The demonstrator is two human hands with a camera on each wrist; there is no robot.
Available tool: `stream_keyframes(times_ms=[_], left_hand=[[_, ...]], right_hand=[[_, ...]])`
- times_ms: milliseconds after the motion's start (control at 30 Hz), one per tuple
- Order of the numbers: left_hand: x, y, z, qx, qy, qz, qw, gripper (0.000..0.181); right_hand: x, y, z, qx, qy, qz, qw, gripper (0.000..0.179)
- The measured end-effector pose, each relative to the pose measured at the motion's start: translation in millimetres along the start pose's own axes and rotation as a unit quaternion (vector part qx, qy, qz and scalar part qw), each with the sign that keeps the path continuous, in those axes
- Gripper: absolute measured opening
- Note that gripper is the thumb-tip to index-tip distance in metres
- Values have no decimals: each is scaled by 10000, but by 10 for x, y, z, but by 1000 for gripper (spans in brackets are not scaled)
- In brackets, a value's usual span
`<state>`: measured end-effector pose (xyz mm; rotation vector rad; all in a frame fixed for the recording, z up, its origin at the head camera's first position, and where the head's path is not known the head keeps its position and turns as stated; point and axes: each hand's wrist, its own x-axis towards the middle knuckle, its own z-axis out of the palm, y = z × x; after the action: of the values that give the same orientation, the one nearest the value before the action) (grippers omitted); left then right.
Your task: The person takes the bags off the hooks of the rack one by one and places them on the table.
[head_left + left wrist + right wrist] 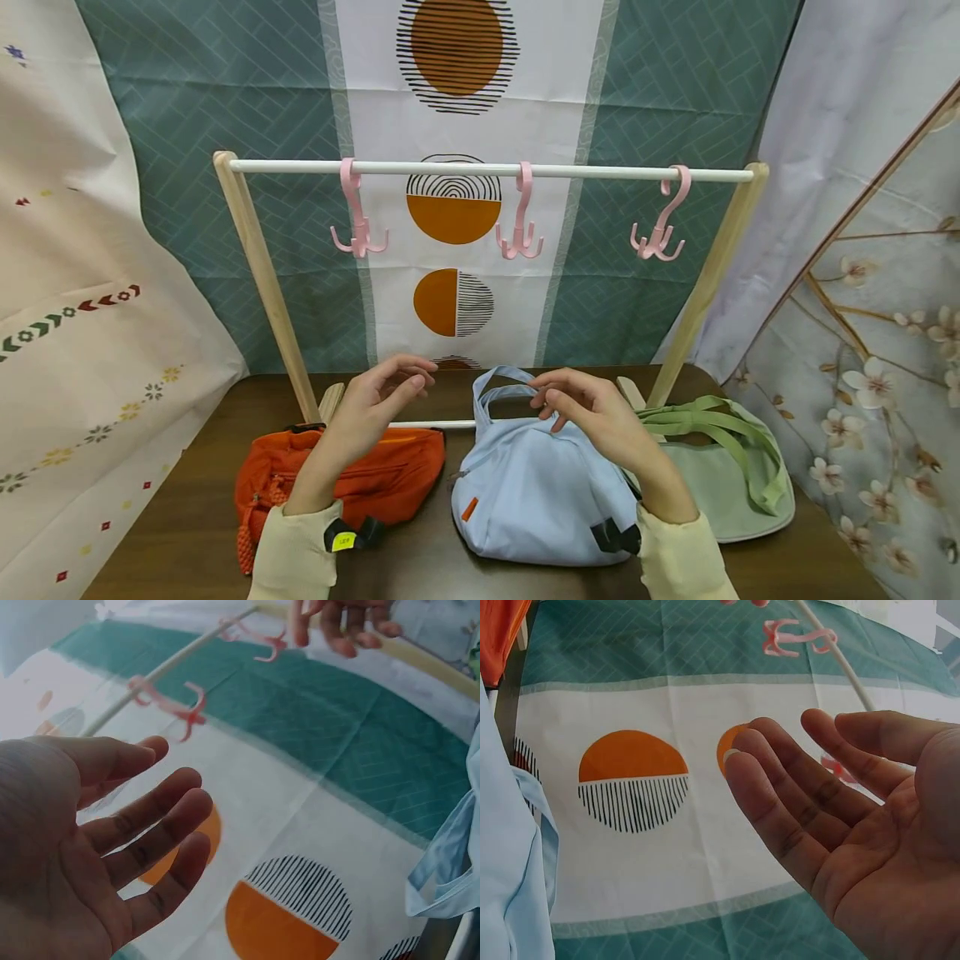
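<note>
My left hand (382, 400) is raised above the orange-red bag (375, 483), fingers loosely bent and nothing in them. Over the light blue bag (540, 492) my right hand (588, 412) hovers, its fingers relaxed and bare too. That bag's two handles (487, 392) stand up between the hands. In the left wrist view the left palm (82, 855) shows bare, and the right wrist view shows the right palm (885, 847) the same way. A pale green bag (720, 475) with green straps lies at the right, beside the right forearm.
Behind the bags stands a wooden-legged rack with a white rod (450, 169). Three pink hooks hang from it: left (358, 217), middle (521, 217) and right (663, 221). The brown table (187, 500) carries everything, with a patterned curtain (292, 108) behind.
</note>
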<state>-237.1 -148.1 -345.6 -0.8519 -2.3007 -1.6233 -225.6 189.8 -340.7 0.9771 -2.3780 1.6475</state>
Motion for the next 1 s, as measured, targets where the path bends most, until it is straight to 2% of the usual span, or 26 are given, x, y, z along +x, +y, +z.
stream_keyframes(times_ms=[167,367,567,800,1000], left_hand=[[12,-19,99,55,-201,28,9998,22],[7,-53,109,105,-212,-101,9997,22],[41,-61,61,240,-248,-174,9993,23],[24,-66,-70,411,-54,-251,9988,23],[53,-96,-17,426,-67,-225,9988,23]], right_hand=[[11,22,-24,-40,71,10,10000,24],[18,11,-45,-26,53,86,9999,24],[-18,-2,-103,-179,190,97,9996,23],[-65,-9,-146,-75,409,58,9991,22],[-56,-3,-166,-313,486,145,9982,22]])
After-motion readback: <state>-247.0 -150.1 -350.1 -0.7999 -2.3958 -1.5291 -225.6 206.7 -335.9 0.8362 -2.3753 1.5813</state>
